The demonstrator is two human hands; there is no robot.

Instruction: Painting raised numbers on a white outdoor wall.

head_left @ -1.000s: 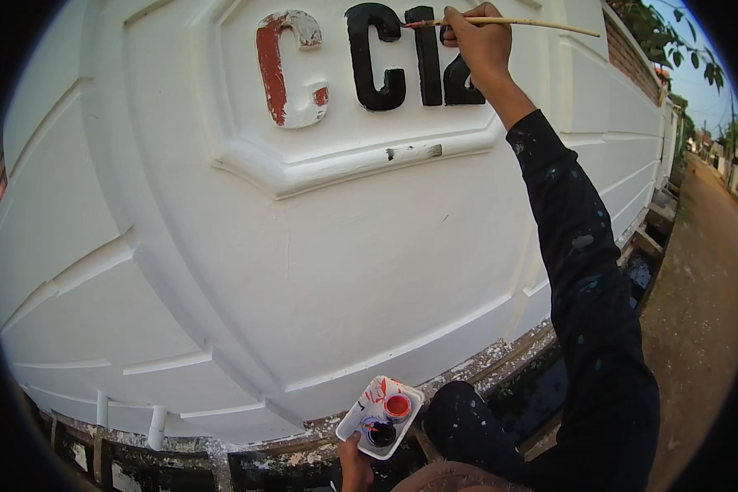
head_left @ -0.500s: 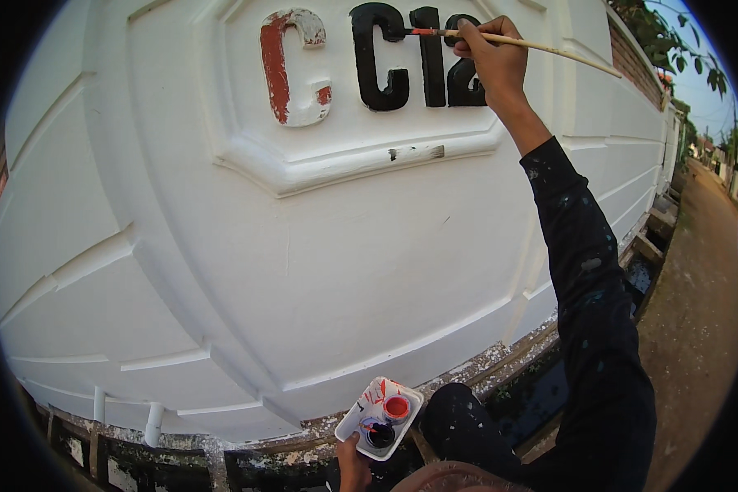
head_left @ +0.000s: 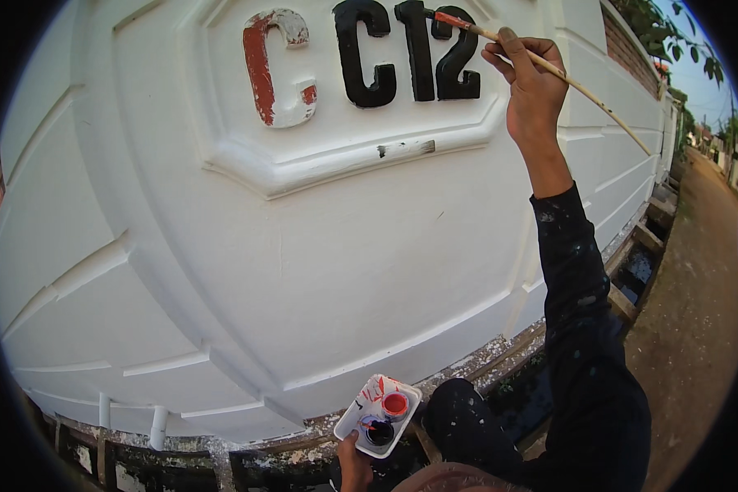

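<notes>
My right hand point(head_left: 535, 82) is closed round the thin wooden handle of a paintbrush point(head_left: 594, 100), whose bristle end is reddish with a dark tip. That tip lies at the top of the last two raised black characters point(head_left: 459, 61) on the white wall; whether it touches them I cannot tell. Low in the view, my left hand point(head_left: 355, 467) grips the edge of a white tray point(head_left: 349, 416) smeared with red. In the tray stand a cup of red paint point(head_left: 394, 403) and a cup of black paint point(head_left: 380, 433).
A patchy red-and-white raised letter point(head_left: 260, 78) sits left of the black ones, inside a moulded frame point(head_left: 303, 182) with a dark smudge on its lower edge. An open drain point(head_left: 635, 271) runs along the wall's foot, beside a dirt road point(head_left: 689, 312) on the right.
My right hand has shifted right and a little down, taking the brush tip from beside the first black character to the top of the last two. The tray in my left hand stays nearly still.
</notes>
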